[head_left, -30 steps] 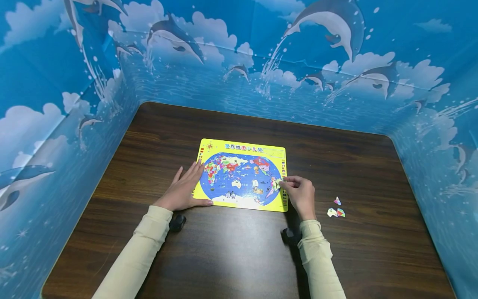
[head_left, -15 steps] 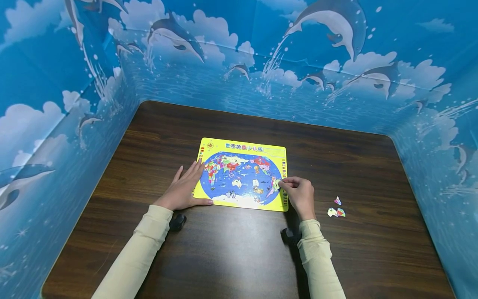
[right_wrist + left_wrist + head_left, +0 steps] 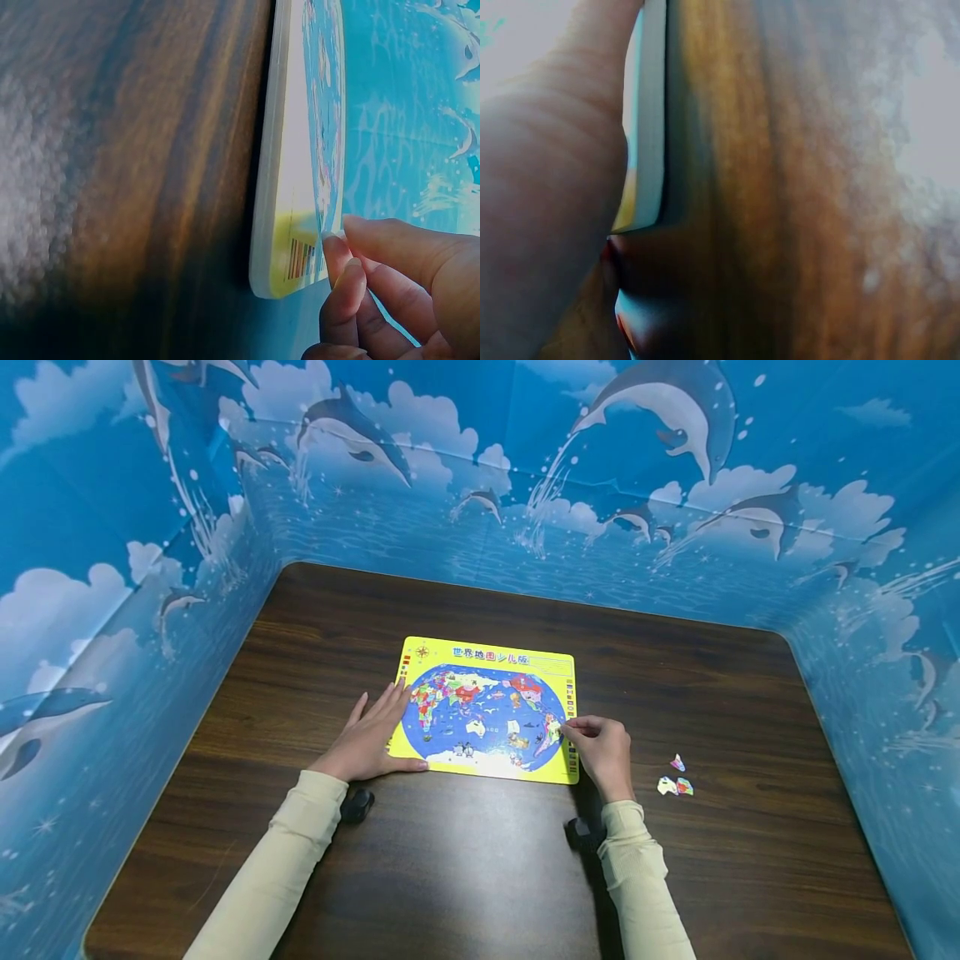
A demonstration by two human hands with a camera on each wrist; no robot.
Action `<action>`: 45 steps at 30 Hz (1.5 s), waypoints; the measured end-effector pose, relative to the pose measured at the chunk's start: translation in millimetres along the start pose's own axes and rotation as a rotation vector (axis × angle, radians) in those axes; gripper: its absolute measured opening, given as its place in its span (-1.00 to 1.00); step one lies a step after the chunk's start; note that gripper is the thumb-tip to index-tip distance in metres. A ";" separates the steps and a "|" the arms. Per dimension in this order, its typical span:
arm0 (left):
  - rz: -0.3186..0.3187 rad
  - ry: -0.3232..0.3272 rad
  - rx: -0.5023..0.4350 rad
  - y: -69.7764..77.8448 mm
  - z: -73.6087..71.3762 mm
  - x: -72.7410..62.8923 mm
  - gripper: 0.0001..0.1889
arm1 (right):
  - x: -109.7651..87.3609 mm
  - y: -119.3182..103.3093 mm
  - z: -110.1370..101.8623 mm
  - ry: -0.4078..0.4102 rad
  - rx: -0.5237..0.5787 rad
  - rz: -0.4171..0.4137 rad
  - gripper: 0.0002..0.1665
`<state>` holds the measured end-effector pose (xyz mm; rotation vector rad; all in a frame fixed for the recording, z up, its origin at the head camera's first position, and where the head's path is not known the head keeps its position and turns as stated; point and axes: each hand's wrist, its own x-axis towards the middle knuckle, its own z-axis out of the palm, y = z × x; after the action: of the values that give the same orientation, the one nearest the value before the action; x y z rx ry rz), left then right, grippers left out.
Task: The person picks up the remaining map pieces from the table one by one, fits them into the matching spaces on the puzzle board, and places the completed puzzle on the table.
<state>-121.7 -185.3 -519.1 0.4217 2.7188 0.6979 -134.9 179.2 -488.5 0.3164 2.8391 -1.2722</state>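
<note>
A yellow-bordered world map puzzle board [image 3: 480,647] with a blue oval lies flat on the table. My left hand [image 3: 365,737] rests with spread, straight fingers over the board's left edge, its thumb along the front edge. In the left wrist view that hand [image 3: 547,165] is blurred beside the board's edge [image 3: 649,127]. At the oval's right side my right hand [image 3: 603,750] pinches a small puzzle piece [image 3: 558,727], mostly hidden by the fingertips. The right wrist view has the right hand's thumb and fingers [image 3: 397,277] together against the board's face [image 3: 292,217].
Three loose puzzle pieces lie to the right of the right hand: a pinkish one [image 3: 678,763], a pale one [image 3: 667,786] and a red-green one [image 3: 685,787]. The dark wooden table [image 3: 465,868] is bordered by a blue dolphin-print cloth [image 3: 420,527] at the back and sides.
</note>
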 end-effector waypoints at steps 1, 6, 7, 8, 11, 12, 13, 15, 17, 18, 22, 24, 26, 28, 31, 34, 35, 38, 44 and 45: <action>0.001 0.002 0.001 -0.1 0.1 0.1 0.37 | 0.1 0.0 0.3 0.004 -0.001 -0.005 -0.81; 0.001 0.003 0.003 -0.5 0.4 0.9 0.37 | 0.0 -0.5 0.1 -0.001 -0.006 -0.011 -0.82; 0.001 0.002 0.002 -0.4 0.2 1.1 0.37 | -0.3 -0.8 0.1 -0.003 -0.009 -0.012 -0.82; 0.004 0.004 -0.001 -0.2 0.1 1.2 0.37 | -0.4 -0.9 0.0 -0.006 -0.008 -0.012 -0.82; 0.002 0.000 -0.001 0.3 -0.3 1.7 0.36 | -0.5 -0.7 0.0 -0.009 -0.009 -0.013 -0.83; 0.003 0.000 -0.001 0.4 -0.3 1.9 0.36 | -0.7 -0.6 -0.4 -0.009 -0.008 -0.012 -0.83; 0.002 0.000 -0.002 0.5 -0.1 2.0 0.36 | -1.0 -0.4 -0.6 -0.010 -0.007 -0.007 -0.83; -0.001 -0.005 -0.001 0.5 0.1 2.2 0.37 | -1.3 0.6 -1.5 -0.005 -0.007 0.000 -0.83; -0.002 -0.004 -0.001 0.4 0.7 2.1 0.37 | -2.0 1.4 -3.4 0.000 -0.008 0.002 -0.83; -0.001 -0.005 -0.001 0.4 0.9 1.9 0.37 | -2.2 2.0 -4.7 0.005 -0.009 0.001 -0.84; -0.001 -0.003 0.002 -0.3 1.7 1.5 0.37 | -3.3 5.4 -11.5 0.012 -0.004 0.002 -0.81; -0.001 -0.003 0.002 -0.6 1.9 1.4 0.37 | -4.3 8.1 -15.6 0.014 0.002 0.014 -0.80; -0.002 -0.004 0.004 -1.0 2.0 1.3 0.37 | -5.3 11.6 -20.0 0.015 0.009 0.028 -0.79; -0.003 -0.006 0.008 -1.2 1.7 1.3 0.37 | -5.8 16.0 -24.2 0.025 0.006 0.033 -0.79; -0.006 -0.007 0.009 -1.1 0.8 1.2 0.37 | -5.3 22.6 -30.7 0.051 0.003 0.023 -0.80; -0.007 -0.004 0.007 -0.5 -0.2 1.1 0.37 | -4.6 29.5 -38.7 0.088 0.000 0.007 -0.81; -0.008 -0.003 0.007 -0.1 -0.5 1.1 0.37 | -4.6 31.8 -41.5 0.100 -0.004 0.004 -0.82; -0.007 -0.002 0.003 1.2 -1.0 1.0 0.36 | -5.0 40.7 -51.4 0.141 -0.029 0.010 -0.83; -0.007 -0.001 -0.006 1.8 -1.9 0.5 0.36 | -8.3 59.2 -75.7 0.223 -0.087 0.073 -0.83; -0.008 -0.002 -0.005 1.6 -2.0 0.5 0.36 | -9.0 61.7 -79.7 0.234 -0.094 0.085 -0.82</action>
<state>-122.5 -184.6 -516.8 0.4102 2.7151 0.7017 -108.8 276.6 -479.8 0.6141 3.0257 -1.1523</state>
